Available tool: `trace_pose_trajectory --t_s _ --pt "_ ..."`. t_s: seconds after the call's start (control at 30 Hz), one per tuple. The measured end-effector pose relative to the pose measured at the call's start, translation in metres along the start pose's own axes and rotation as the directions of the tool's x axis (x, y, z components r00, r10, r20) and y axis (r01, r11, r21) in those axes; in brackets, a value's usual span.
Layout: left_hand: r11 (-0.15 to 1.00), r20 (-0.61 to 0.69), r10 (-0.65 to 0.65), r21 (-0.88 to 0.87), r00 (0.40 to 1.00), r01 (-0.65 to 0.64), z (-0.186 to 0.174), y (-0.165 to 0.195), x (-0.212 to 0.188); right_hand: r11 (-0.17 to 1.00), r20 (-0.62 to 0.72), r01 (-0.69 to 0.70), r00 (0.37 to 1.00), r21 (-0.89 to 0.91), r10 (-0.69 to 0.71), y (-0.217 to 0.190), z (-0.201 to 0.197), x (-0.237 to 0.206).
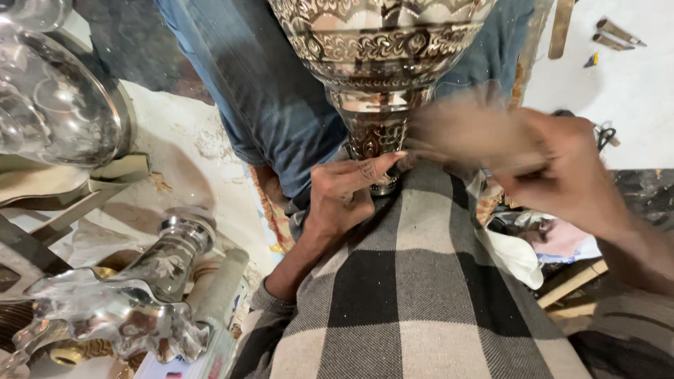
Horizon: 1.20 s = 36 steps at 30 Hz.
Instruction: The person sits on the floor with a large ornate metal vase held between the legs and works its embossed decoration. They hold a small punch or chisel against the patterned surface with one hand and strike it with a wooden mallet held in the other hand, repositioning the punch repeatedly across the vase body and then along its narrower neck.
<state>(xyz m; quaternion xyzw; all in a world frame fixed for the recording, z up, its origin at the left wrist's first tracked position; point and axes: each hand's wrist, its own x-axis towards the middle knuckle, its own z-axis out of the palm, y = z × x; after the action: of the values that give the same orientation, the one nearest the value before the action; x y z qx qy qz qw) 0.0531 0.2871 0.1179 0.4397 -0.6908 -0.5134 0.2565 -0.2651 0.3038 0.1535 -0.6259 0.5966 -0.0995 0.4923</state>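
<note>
While the engraved silver vessel (375, 52) stands on its narrow stem between a seated person's knees, just past a checked cloth (414, 281), the left hand (344, 193) curls its fingers (368, 168) together against the stem's base. The right hand (540, 158), right of the stem, is blurred, so its fingers cannot be told. Polished metal like this likely feels heavy, rigid and slippery; the stem, below the wide bowl, looks the safest hold.

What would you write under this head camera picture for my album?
Left hand steadies the engraved silver vase at its stem while the blurred right hand moves beside it, over a checked blanket.
</note>
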Motion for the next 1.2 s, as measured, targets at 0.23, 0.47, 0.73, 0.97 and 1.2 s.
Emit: trace_pose_trajectory --t_s 0.23,0.47,0.73,0.97,1.2 --pt "0.999 -0.004 0.005 0.051 1.000 -0.005 -0.001 0.004 0.002 0.989 -0.032 -0.101 0.995 -0.105 0.098 -0.009 0.002 -0.002" --pt "0.989 -0.062 0.113 0.101 0.992 -0.106 0.005 0.011 0.008 0.839 0.056 -0.186 0.967 -0.511 0.249 -0.005 -0.010 -0.004" --pt "0.993 -0.069 0.094 0.082 0.993 -0.088 0.006 0.009 0.007 0.983 -0.051 -0.026 0.999 -0.181 0.017 -0.001 -0.002 0.009" --pt "0.996 -0.052 0.010 0.085 0.999 -0.005 0.005 0.002 0.000 0.945 0.012 -0.118 0.992 -0.305 0.127 -0.016 0.005 0.011" --pt "0.997 -0.126 0.052 -0.055 0.991 -0.060 0.006 -0.011 -0.008 0.972 -0.075 0.098 0.994 0.214 -0.084 -0.009 0.004 0.033"
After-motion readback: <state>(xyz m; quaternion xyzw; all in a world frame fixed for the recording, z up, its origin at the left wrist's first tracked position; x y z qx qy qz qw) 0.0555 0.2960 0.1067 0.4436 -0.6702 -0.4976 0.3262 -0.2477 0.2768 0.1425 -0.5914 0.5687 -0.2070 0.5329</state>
